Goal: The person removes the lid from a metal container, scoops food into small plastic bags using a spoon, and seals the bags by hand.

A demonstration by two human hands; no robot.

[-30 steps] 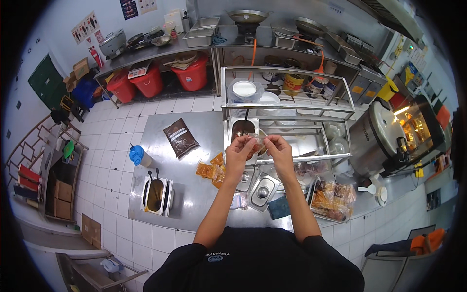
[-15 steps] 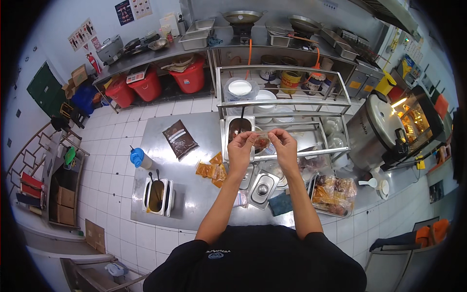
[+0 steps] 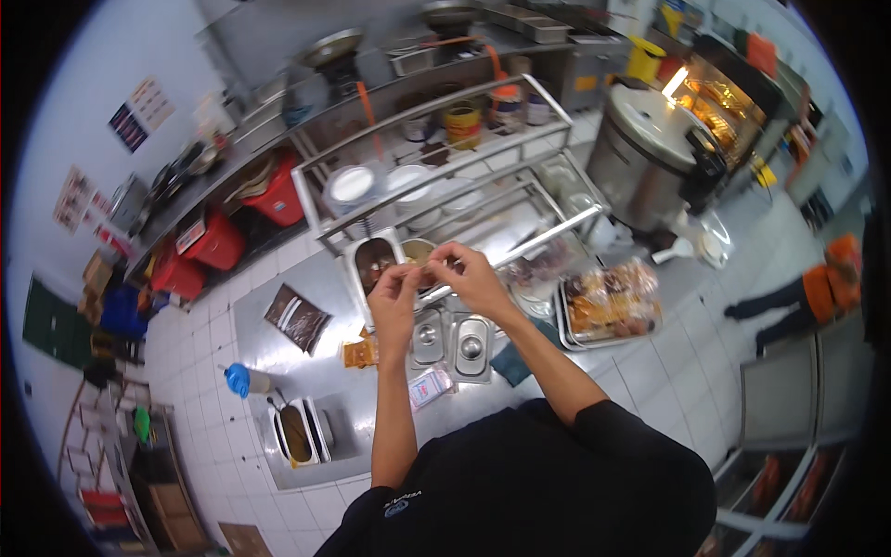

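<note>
My left hand (image 3: 394, 290) and my right hand (image 3: 471, 277) are close together, fingertips pinched on a small, thin piece of clear plastic that looks like a bag. Its shape is mostly hidden by my fingers. Just beyond my left hand is a steel container (image 3: 374, 260) of dark sauce with a handle sticking out. A round pot (image 3: 418, 249) sits behind my fingertips. Below my hands lie two steel lidded pans (image 3: 471, 349), a printed clear packet (image 3: 430, 387) and a blue-green cloth (image 3: 513, 360).
On the steel table (image 3: 357, 418) lie a dark pouch (image 3: 297, 318), orange packets (image 3: 360, 352), sauce containers (image 3: 299, 434) and a blue-lidded bottle (image 3: 245, 380). A steel rack (image 3: 445, 200) stands ahead, a tray of bagged food (image 3: 608, 306) and large cooker (image 3: 650, 153) right. A person in orange (image 3: 821, 292) is far right.
The view has swung, so the table and rack appear tilted and shifted left. My hands have drawn closer together, and the plastic no longer stretches visibly between them.
</note>
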